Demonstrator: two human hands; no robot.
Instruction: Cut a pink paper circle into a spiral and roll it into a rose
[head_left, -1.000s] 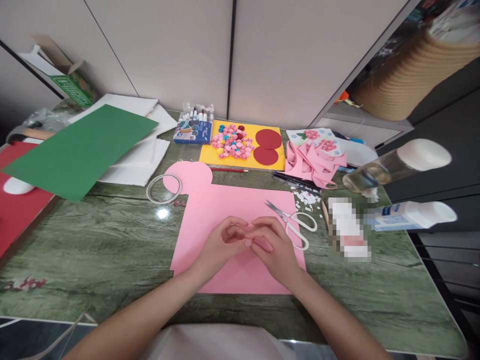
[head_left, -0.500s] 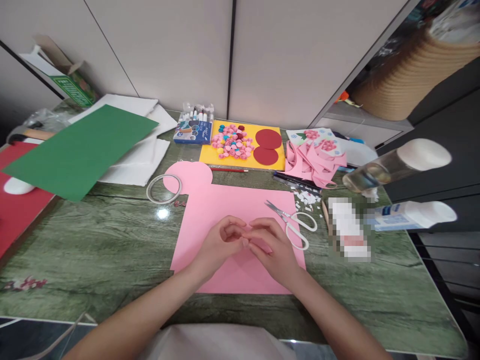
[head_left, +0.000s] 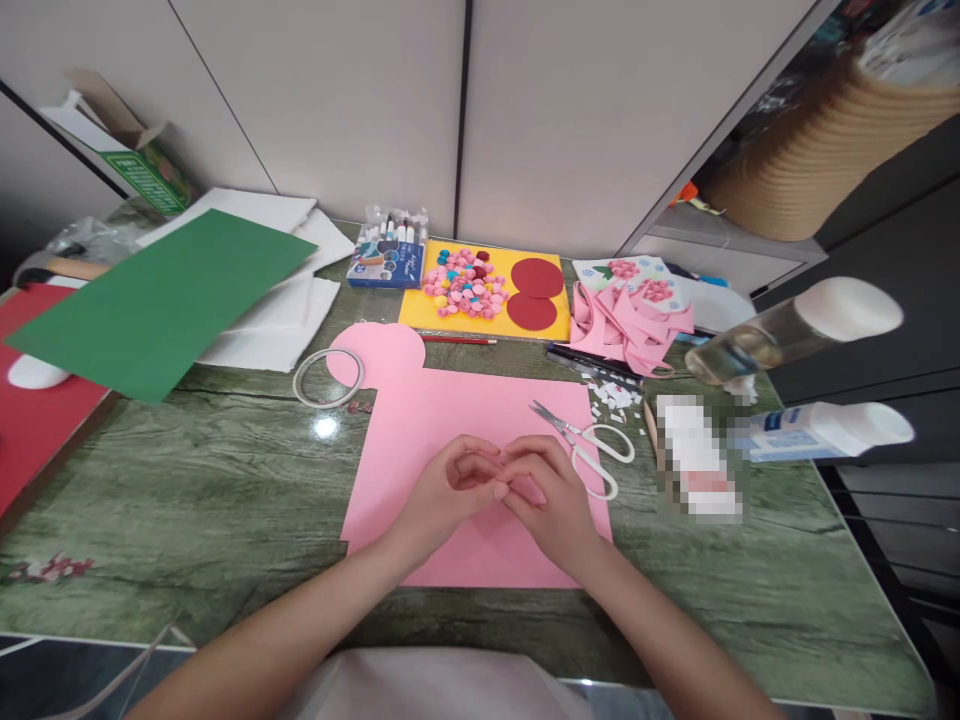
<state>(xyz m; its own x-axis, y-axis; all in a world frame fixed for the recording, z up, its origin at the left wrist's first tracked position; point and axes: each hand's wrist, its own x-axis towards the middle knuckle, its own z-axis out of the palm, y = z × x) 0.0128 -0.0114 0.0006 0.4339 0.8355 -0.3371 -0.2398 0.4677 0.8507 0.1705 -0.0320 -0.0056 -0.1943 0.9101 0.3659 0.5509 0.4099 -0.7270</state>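
Over a large pink paper sheet (head_left: pixel 472 400), my left hand (head_left: pixel 454 490) and my right hand (head_left: pixel 551 500) meet with curled fingertips. Both are closed in a pinch, and whatever they hold is too small or hidden to name. Pink shows between the fingers of the right hand; I cannot tell whether it is a held piece or the sheet behind. White-handled scissors (head_left: pixel 589 445) lie slightly open on the sheet's right edge, just beyond the right hand. Pink paper circles (head_left: pixel 386 350) overlap the sheet's far left corner, with a tape roll (head_left: pixel 298 388) resting partly on them.
Behind lie a yellow sheet (head_left: pixel 450 325) bearing small coloured pieces (head_left: pixel 469 285) and dark red circles (head_left: pixel 536 278), and a marker box (head_left: pixel 386 265). Pink scraps (head_left: pixel 630 325), white bits (head_left: pixel 619 395) and bottles (head_left: pixel 825 430) are right. A green sheet (head_left: pixel 165 300) is left.
Both hands have shifted slightly to the right, their fingertips still together. More pink shows between the right hand's fingers. The things on the table have not moved.
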